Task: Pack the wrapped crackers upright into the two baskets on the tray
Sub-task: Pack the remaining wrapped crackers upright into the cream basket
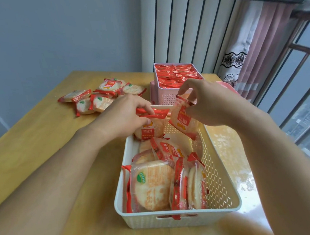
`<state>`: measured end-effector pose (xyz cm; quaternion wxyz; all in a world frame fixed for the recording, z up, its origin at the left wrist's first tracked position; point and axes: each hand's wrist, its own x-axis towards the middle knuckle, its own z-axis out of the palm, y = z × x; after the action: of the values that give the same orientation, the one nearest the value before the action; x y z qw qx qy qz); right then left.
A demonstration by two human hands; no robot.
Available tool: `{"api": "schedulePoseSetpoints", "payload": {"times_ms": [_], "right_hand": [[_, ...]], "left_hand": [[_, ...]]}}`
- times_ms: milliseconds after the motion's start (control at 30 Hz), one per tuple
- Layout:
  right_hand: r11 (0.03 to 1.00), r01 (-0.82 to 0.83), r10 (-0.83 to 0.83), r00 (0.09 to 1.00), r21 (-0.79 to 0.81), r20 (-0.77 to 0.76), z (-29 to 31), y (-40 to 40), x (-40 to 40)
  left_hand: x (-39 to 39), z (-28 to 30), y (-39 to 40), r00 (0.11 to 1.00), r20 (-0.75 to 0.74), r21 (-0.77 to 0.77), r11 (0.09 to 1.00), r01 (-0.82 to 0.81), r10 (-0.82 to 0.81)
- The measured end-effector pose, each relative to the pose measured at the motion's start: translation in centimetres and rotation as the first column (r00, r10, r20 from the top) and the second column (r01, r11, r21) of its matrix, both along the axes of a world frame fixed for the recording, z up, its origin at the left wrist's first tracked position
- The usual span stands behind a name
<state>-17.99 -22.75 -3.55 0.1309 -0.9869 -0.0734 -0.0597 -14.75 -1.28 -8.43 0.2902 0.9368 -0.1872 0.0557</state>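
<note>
A white woven basket [218,182] stands near me on the table with several wrapped crackers [152,186] upright in its near left part. My left hand [124,116] pinches the red top edge of one wrapped cracker [152,128] standing at the basket's far end. My right hand [205,102] pinches another wrapped cracker [183,120] by its top and holds it tilted over the far right of the basket. Behind it a pink basket [167,97] is packed full of red-wrapped crackers [176,74].
A loose pile of wrapped crackers [100,97] lies on the wooden table [41,144] at the far left. A pink tray edge [226,86] shows behind my right hand. A radiator, curtain and window stand to the right.
</note>
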Motion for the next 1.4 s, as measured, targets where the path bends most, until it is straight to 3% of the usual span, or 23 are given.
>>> {"api": "schedulePoseSetpoints", "payload": {"times_ms": [200,267,533,633,733,833,1000,1067,1167,1300,1400], "right_hand": [[0.999,-0.043,0.042,0.996,-0.014,-0.073,-0.9,0.9,0.4],[0.998,-0.057,0.057,0.998,-0.002,-0.024,-0.2,0.7,0.0],[0.953,-0.027,-0.042,0.975,0.301,0.220,1.5,-0.1,-0.2],[0.850,-0.072,-0.063,0.970,0.522,0.235,1.9,-0.1,-0.2],[0.746,-0.116,0.022,0.989,0.655,0.149,1.8,0.3,-0.5],[0.773,-0.087,0.017,0.993,0.629,0.117,1.3,0.3,-0.1],[0.723,-0.068,0.010,0.996,0.687,0.088,1.4,-0.3,0.0],[0.826,-0.041,0.026,0.999,0.562,0.034,1.2,-0.5,0.0],[0.976,-0.011,0.007,1.000,0.216,0.021,0.9,-0.7,-0.2],[0.957,-0.151,0.132,0.987,0.246,0.092,1.2,-0.2,-0.9],[0.945,-0.217,0.197,0.975,0.244,0.103,0.9,0.5,-0.7]], "left_hand": [[-0.2,0.0,-0.1,1.000,-0.004,-0.030,1.000,-0.006,0.006],[-0.2,0.1,-0.1,1.000,-0.014,-0.011,1.000,0.012,-0.013],[0.2,-0.2,-0.1,1.000,0.011,0.018,1.000,0.013,-0.013],[0.3,0.1,-0.1,0.999,0.029,-0.086,0.996,0.036,-0.034],[0.1,0.6,-0.2,0.995,0.040,-0.347,0.933,0.098,-0.090],[0.0,0.8,-0.2,0.980,0.038,-0.495,0.849,0.188,-0.195],[-0.3,1.0,-0.4,0.947,-0.001,-0.659,0.712,0.242,-0.322],[-0.1,0.8,-0.5,0.964,0.079,-0.608,0.754,0.248,-0.253],[0.2,0.4,-0.5,0.969,0.117,-0.539,0.805,0.247,-0.219],[0.2,0.3,-0.3,0.973,0.106,-0.378,0.897,0.229,-0.204],[-0.2,0.2,-0.7,0.975,0.028,-0.387,0.897,0.214,-0.221]]}}
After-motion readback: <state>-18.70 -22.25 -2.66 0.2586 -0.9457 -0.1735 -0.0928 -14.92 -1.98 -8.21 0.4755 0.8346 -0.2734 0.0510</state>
